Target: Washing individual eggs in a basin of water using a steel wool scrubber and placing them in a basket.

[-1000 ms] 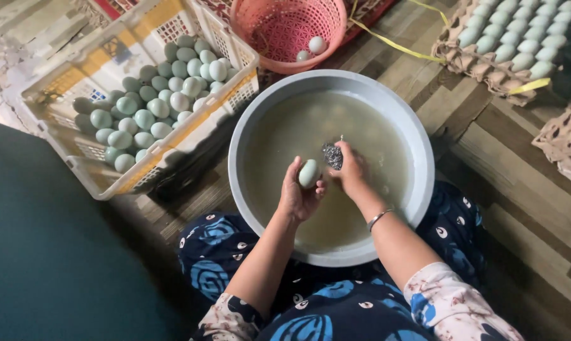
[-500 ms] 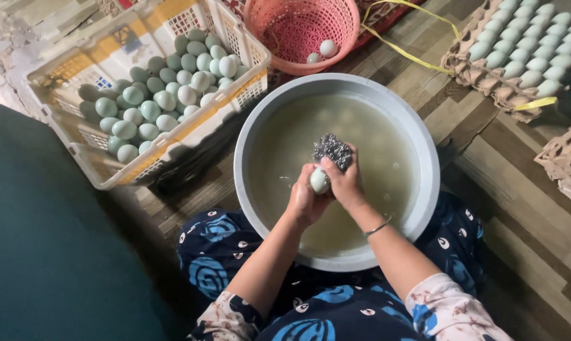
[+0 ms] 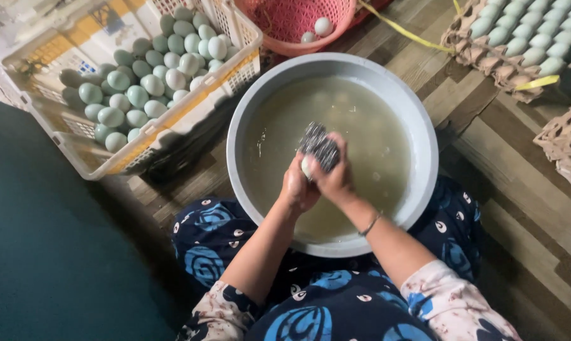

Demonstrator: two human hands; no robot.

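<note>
Big grey basin [image 3: 424, 164] of murky water sits on the wood floor [image 3: 519, 189], right in front of the person's lap; up-left of it is a white plastic crate [image 3: 64, 136] full of pale green eggs [image 3: 140, 95]; a pink basket [image 3: 285, 25] with a couple of eggs sits just past the rim; cardboard egg trays [image 3: 519, 44] are off to the upper right. Over the water, left hand [image 3: 296, 188] is curled round a pale egg [image 3: 306, 166], only a sliver showing; right hand [image 3: 337, 180] has its fingers closed on a steel wool scrubber [image 3: 319, 145] pressed against the egg; thin bracelet [image 3: 369, 224] on the right wrist.
</note>
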